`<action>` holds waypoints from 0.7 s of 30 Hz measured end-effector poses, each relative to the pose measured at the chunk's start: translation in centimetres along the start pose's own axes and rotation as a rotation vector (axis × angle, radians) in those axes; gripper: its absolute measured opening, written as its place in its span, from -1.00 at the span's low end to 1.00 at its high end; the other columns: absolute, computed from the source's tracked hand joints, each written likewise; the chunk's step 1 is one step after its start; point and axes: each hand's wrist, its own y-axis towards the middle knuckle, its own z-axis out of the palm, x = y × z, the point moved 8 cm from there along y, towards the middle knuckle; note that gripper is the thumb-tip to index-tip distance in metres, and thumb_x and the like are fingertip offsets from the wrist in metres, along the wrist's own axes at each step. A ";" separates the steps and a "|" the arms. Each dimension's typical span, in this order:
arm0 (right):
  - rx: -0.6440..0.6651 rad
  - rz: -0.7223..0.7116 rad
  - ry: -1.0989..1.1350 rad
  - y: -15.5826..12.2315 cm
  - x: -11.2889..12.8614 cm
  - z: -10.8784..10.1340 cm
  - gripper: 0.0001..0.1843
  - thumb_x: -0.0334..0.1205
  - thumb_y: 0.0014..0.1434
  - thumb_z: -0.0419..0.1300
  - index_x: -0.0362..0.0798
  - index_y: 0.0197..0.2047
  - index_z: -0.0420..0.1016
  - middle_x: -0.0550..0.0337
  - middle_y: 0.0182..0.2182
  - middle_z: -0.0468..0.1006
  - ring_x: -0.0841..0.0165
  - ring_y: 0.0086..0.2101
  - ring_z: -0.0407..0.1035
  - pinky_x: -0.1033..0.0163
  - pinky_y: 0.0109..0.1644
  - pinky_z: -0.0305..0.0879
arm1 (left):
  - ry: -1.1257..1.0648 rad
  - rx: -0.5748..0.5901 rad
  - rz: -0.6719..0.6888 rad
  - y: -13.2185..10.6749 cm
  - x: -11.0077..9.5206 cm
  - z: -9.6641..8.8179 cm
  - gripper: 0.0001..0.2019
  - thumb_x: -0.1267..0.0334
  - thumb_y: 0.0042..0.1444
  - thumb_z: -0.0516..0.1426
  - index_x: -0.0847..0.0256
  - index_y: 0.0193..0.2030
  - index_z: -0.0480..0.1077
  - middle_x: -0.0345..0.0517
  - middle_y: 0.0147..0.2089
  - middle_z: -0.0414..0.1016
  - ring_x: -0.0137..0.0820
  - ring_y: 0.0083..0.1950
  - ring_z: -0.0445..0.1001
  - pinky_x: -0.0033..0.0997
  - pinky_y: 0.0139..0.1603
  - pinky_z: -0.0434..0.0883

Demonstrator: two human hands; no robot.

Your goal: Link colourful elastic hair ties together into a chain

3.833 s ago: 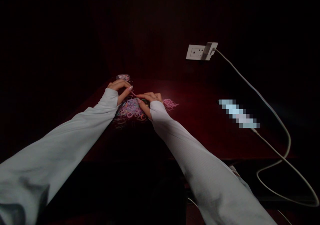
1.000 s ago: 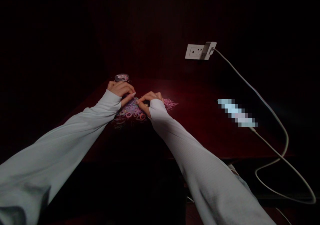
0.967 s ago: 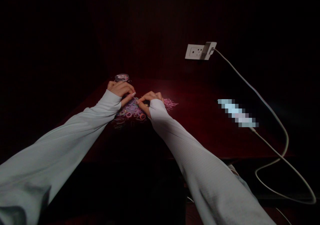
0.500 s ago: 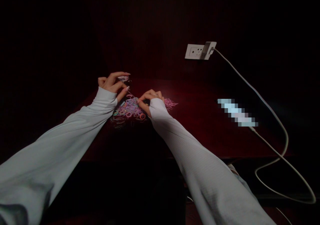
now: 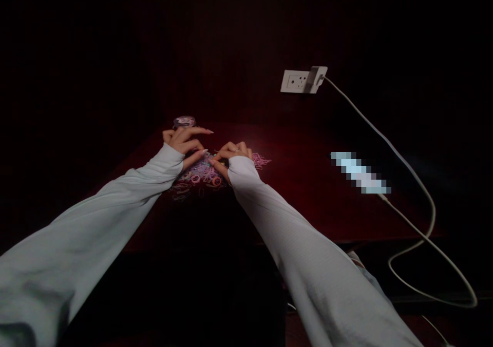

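My left hand [image 5: 187, 141] is pinched, thumb against a finger, with the index finger stretched out above. Close by on the right, my right hand [image 5: 233, 153] also pinches with thumb and index finger. Between the fingertips, the thin elastic hair band they hold is too small to see clearly. Below both hands lies a loose pile of small coloured elastic hair bands [image 5: 202, 174], mostly purple and pink, partly covered by the fingers. A bunch of pink bands [image 5: 262, 160] lies just right of my right hand. Behind my left hand stands a round clear container [image 5: 185, 121] with pale contents.
The dark red table [image 5: 296, 198] meets a dark wall. A wall socket [image 5: 296, 81] holds a white charger [image 5: 318, 78], whose cable [image 5: 418, 180] loops over the table's right side. A blurred-out, phone-like device [image 5: 360, 172] lies there, attached to the cable.
My left hand has moved right and slightly down, closer to my right hand. The thin strand stretched between them no longer shows. More of the round container is visible. The view has shifted slightly.
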 end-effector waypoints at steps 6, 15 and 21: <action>-0.007 -0.013 -0.040 0.0 -0.1 -0.1 -0.75 0.05 0.45 0.35 0.11 -0.11 0.79 0.10 -0.08 0.58 0.11 0.06 0.26 0.03 0.18 0.08 | -0.008 0.000 0.000 0.1 0.7 -0.4 -0.69 0.02 0.49 0.09 0.04 -0.14 0.63 -0.08 0.30 0.67 -0.02 0.22 0.54 0.13 0.27 0.22; -0.012 -0.006 -0.033 0.0 -0.2 -0.2 -0.78 0.00 0.45 0.35 0.11 -0.14 0.79 0.11 -0.09 0.58 0.12 0.07 0.26 0.03 0.19 0.08 | -0.032 0.014 -0.019 -0.1 1.0 0.1 -0.61 0.00 0.52 0.02 -0.01 -0.09 0.68 -0.02 0.22 0.71 0.07 0.22 0.50 0.26 0.26 0.19; 0.009 -0.010 -0.035 0.1 -0.1 -0.2 -0.76 0.05 0.43 0.37 0.11 -0.13 0.79 0.10 -0.10 0.58 0.10 0.08 0.27 0.03 0.18 0.09 | -0.011 0.054 0.043 -0.1 0.0 0.3 -0.66 -0.03 0.49 0.10 0.04 -0.16 0.62 -0.01 0.22 0.71 0.01 0.19 0.50 0.21 0.25 0.19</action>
